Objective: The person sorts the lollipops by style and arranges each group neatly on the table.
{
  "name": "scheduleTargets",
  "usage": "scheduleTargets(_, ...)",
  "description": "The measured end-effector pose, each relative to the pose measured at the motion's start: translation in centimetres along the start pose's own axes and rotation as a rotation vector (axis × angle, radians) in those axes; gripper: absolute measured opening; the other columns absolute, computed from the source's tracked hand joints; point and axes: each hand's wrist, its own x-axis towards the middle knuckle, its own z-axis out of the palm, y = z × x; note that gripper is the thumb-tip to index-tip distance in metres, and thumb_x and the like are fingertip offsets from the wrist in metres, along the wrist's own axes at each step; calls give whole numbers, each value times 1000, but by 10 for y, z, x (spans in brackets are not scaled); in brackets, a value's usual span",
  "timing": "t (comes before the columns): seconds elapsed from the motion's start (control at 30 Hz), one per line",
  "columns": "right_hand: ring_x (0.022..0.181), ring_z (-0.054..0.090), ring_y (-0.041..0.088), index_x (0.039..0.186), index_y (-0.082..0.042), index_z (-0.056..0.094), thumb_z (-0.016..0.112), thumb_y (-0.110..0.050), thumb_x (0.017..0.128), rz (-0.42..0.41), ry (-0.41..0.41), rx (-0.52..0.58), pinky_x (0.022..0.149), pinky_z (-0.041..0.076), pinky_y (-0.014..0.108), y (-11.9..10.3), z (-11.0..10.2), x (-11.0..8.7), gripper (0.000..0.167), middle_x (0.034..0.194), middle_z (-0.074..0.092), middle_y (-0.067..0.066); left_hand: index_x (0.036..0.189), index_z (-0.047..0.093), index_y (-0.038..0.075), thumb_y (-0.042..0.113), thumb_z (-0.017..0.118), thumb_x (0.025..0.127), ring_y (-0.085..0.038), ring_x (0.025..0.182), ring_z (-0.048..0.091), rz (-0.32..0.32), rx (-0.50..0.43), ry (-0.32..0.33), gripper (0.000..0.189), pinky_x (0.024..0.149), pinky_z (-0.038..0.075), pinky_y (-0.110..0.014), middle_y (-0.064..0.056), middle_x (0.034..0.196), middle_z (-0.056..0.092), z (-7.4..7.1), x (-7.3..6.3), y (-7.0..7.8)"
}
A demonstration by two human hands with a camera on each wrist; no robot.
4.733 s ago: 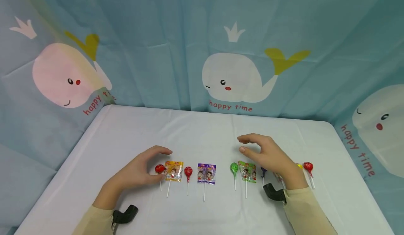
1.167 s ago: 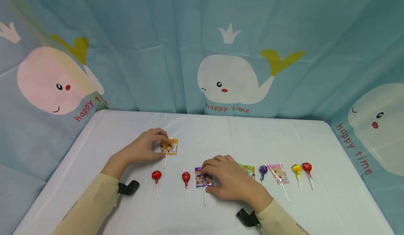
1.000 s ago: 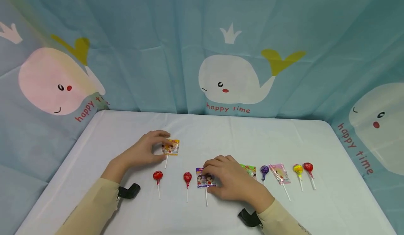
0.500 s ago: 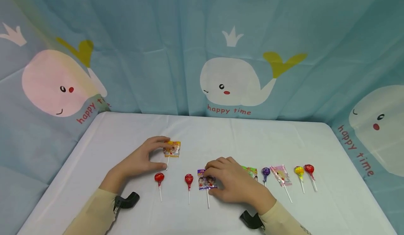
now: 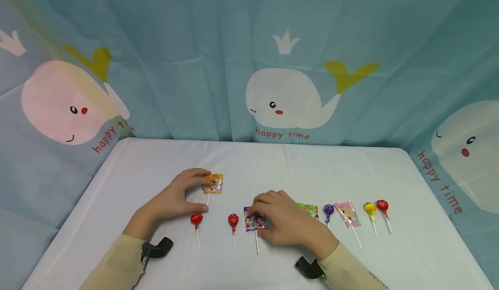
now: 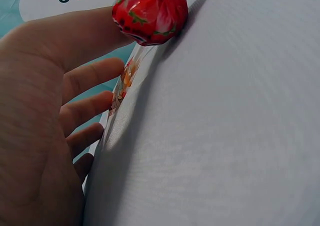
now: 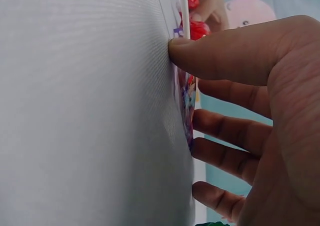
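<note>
And here's the left hand (image 5: 175,197), fingers relaxed and spread, their tips on the left part of the orange-packet lollipop (image 5: 215,187), which lies flat on the white table (image 5: 312,173). Its thumb stands well away from those fingers, just beyond the head of a red lollipop (image 5: 196,218); whether thumb and candy touch, I can't tell.

Over to the right hand (image 5: 286,220), apart from the left and a little nearer the person! Its fingers are loose and separated too, reaching the purple-packet lollipop (image 5: 250,225), with the thumb down by the lower edge of the wrapper, near the stick. Between the two hands, a second red lollipop (image 5: 233,220) lies with its stick towards the person.

Just past the right hand's knuckles peeks a green packet (image 5: 309,211), partly hidden. Further right of that hand, the line runs on: purple lollipop (image 5: 328,209), pink packet (image 5: 345,212), then yellow lollipop (image 5: 369,207) and a third red lollipop (image 5: 382,205) close together. Beyond both hands hangs a blue curtain (image 5: 195,86) printed with whales, and a black device (image 5: 157,249) sits by the left wrist.
</note>
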Motion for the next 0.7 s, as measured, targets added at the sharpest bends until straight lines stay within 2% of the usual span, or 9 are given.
scheduleTargets(0.27, 123, 57, 11, 132, -28, 75, 85, -30, 92, 7, -1, 28, 114, 45, 45, 0, -2, 1, 42, 129, 65, -12, 136, 75, 27, 38, 98, 80, -35, 153, 38, -3, -3, 5, 61, 120, 29, -72, -3, 160, 53, 1, 0, -1)
scheduleTargets(0.5, 113, 54, 11, 134, -22, 75, 87, -26, 91, -42, 16, 88, 104, 49, 38, -1, 0, 1, 44, 123, 64, -8, 135, 76, 32, 41, 99, 78, -36, 153, 37, -14, 20, 2, 61, 120, 29, -74, -3, 160, 53, 0, -2, -1)
scheduleTargets(0.7, 111, 52, 11, 136, -21, 75, 86, -26, 92, 1, -6, 85, 99, 51, 35, -2, -1, 1, 45, 124, 61, -6, 135, 76, 33, 44, 98, 79, -36, 154, 37, -12, 15, 1, 61, 120, 29, -75, -2, 161, 53, 1, -2, -3)
